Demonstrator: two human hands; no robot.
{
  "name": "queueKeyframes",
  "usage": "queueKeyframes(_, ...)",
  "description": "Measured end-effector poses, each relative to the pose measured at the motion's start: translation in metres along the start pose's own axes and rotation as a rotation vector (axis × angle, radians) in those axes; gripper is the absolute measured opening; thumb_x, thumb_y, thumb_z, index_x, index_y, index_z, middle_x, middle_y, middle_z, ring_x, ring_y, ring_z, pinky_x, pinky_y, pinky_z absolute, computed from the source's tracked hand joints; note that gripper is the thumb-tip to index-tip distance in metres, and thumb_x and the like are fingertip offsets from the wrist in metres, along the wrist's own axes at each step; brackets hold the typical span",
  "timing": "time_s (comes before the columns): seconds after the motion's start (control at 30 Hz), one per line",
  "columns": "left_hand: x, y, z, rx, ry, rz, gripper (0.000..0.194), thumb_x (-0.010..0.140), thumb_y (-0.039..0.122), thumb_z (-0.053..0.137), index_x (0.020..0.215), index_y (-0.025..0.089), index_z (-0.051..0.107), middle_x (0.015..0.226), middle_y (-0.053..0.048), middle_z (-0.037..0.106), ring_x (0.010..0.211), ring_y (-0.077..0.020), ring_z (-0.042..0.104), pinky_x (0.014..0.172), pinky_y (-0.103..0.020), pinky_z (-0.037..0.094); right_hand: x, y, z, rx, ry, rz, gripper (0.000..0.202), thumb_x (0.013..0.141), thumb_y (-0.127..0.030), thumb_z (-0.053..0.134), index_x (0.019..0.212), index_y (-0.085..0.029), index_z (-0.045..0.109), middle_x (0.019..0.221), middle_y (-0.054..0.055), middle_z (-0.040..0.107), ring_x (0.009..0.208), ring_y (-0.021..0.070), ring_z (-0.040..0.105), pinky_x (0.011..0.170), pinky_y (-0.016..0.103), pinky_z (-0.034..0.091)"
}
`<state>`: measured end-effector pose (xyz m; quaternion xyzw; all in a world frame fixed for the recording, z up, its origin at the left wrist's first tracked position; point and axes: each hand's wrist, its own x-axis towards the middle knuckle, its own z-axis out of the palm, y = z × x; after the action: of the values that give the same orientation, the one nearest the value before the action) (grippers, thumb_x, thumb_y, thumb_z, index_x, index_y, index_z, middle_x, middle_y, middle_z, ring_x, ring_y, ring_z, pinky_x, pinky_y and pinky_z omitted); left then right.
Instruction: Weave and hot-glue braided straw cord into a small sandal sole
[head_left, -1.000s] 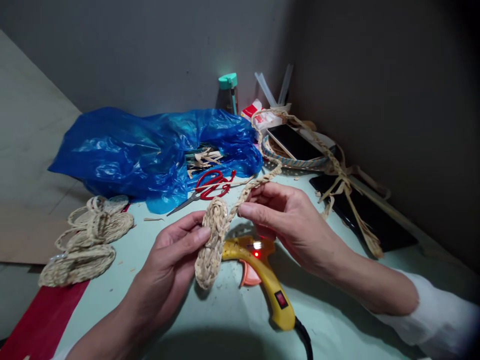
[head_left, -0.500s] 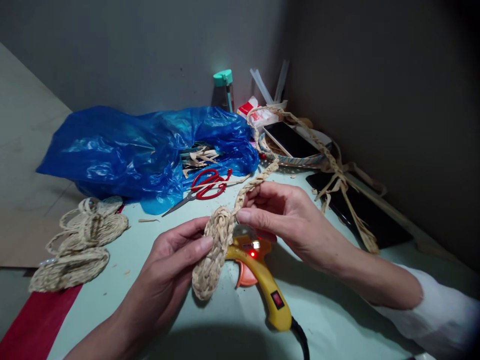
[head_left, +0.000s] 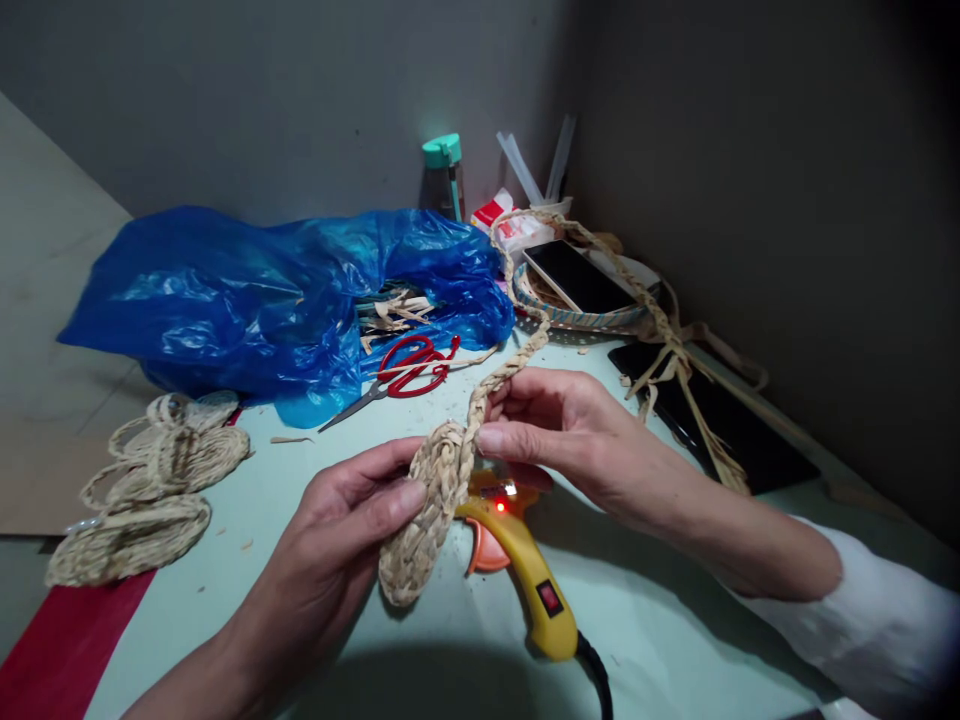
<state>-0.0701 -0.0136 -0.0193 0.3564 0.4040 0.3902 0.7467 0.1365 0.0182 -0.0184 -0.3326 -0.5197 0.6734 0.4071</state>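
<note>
Between my hands is a small oval sole of coiled straw braid (head_left: 421,535), tilted over the table. My left hand (head_left: 352,520) grips its left edge, thumb on top. At its upper right end, my right hand (head_left: 577,430) pinches the straw braid (head_left: 510,372) that runs on from the coil, pressed close to the sole's edge. The braid's far length loops back past a basket and ends in loose strands on the right. Beneath my hands lies a yellow glue gun (head_left: 529,575) with its red light lit; its front end is hidden.
Red-handled scissors (head_left: 412,368) lie beside a blue plastic bag (head_left: 247,300) with straw inside. Finished-looking straw slippers (head_left: 135,535) sit at left. Behind are a bottle (head_left: 442,178) and a basket (head_left: 592,318) with a phone (head_left: 579,275) on it; a black tablet (head_left: 750,445) lies right.
The braid now lies closer against the sole's upper right edge, and my right thumb has shifted slightly with it. The whole view has moved a little. Both hands keep their hold.
</note>
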Motion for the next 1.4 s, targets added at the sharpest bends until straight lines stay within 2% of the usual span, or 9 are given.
queueKeyframes(0.17,-0.001,0.000,0.000,0.077,0.030,0.004,0.024,0.086,0.021,0.073,0.109,0.024,0.081,0.104,-0.007,0.081,0.087,-0.0200,0.076,0.080,-0.024,0.058,0.002,0.002,-0.008,-0.030,-0.078,0.048,0.016,0.084,-0.026,0.078,0.083,-0.016,0.066,0.072,-0.003,0.059,0.059,0.0090,0.052,0.054,0.023,0.040)
queueKeyframes(0.33,-0.005,0.003,0.001,0.188,0.091,0.020,0.021,0.083,0.025,0.076,0.104,0.024,0.081,0.102,-0.006,0.081,0.095,-0.0235,0.075,0.077,-0.023,0.056,0.003,-0.001,-0.013,0.101,-0.130,0.003,0.013,0.086,-0.022,0.078,0.088,-0.016,0.067,0.077,-0.004,0.058,0.061,0.0060,0.048,0.052,0.018,0.037)
queueKeyframes(0.43,-0.008,0.005,0.003,0.209,0.056,0.000,0.019,0.085,0.025,0.074,0.102,0.024,0.080,0.099,-0.005,0.081,0.087,-0.0207,0.075,0.074,-0.022,0.055,0.002,-0.002,-0.014,0.166,-0.115,-0.001,0.015,0.087,-0.025,0.077,0.087,-0.016,0.066,0.075,-0.006,0.055,0.056,0.0038,0.041,0.049,0.017,0.032)
queueKeyframes(0.67,-0.011,0.007,0.009,0.147,0.030,-0.015,0.013,0.084,0.023,0.071,0.094,0.023,0.080,0.083,-0.004,0.079,0.074,-0.0166,0.071,0.066,-0.020,0.051,0.002,-0.001,-0.012,0.248,-0.166,0.013,0.016,0.083,-0.021,0.080,0.085,-0.014,0.066,0.070,-0.005,0.054,0.056,0.0048,0.039,0.048,0.018,0.028)
queueKeyframes(0.77,-0.012,0.006,0.009,0.146,0.028,-0.011,0.016,0.081,0.030,0.075,0.094,0.022,0.079,0.082,-0.005,0.079,0.072,-0.0182,0.071,0.065,-0.022,0.051,0.003,0.000,-0.012,0.262,-0.200,0.030,0.017,0.082,-0.022,0.080,0.085,-0.014,0.065,0.069,-0.005,0.055,0.053,0.0045,0.041,0.047,0.019,0.026)
queueKeyframes(0.83,-0.013,0.005,0.009,0.172,0.028,0.013,0.024,0.075,0.036,0.081,0.094,0.021,0.078,0.085,-0.007,0.079,0.075,-0.0205,0.071,0.066,-0.025,0.051,0.003,0.001,-0.013,0.267,-0.211,0.037,0.017,0.082,-0.022,0.079,0.084,-0.014,0.065,0.068,-0.005,0.056,0.052,0.0043,0.042,0.047,0.019,0.025)
queueKeyframes(0.9,-0.013,0.004,0.010,0.213,0.029,0.024,0.030,0.070,0.037,0.086,0.093,0.020,0.077,0.088,-0.008,0.079,0.077,-0.0207,0.070,0.065,-0.024,0.050,0.004,0.002,-0.014,0.259,-0.219,0.037,0.017,0.082,-0.022,0.079,0.084,-0.014,0.064,0.069,-0.005,0.057,0.051,0.0042,0.042,0.047,0.019,0.025)
queueKeyframes(1.17,-0.014,0.005,0.015,0.328,0.064,0.024,0.025,0.066,0.030,0.089,0.089,0.023,0.080,0.081,-0.002,0.077,0.074,-0.0167,0.067,0.063,-0.019,0.048,0.003,0.003,-0.019,0.184,-0.295,0.041,0.019,0.085,-0.026,0.076,0.084,-0.014,0.063,0.065,-0.005,0.057,0.053,0.0058,0.046,0.053,0.020,0.034)
queueKeyframes(1.4,-0.017,0.005,0.015,0.474,0.089,0.044,0.028,0.068,0.035,0.087,0.093,0.022,0.081,0.081,-0.005,0.077,0.075,-0.0208,0.067,0.066,-0.022,0.051,0.004,0.004,-0.023,0.139,-0.331,0.069,0.015,0.084,-0.024,0.076,0.088,-0.015,0.064,0.070,-0.004,0.060,0.057,0.0065,0.048,0.054,0.019,0.036)
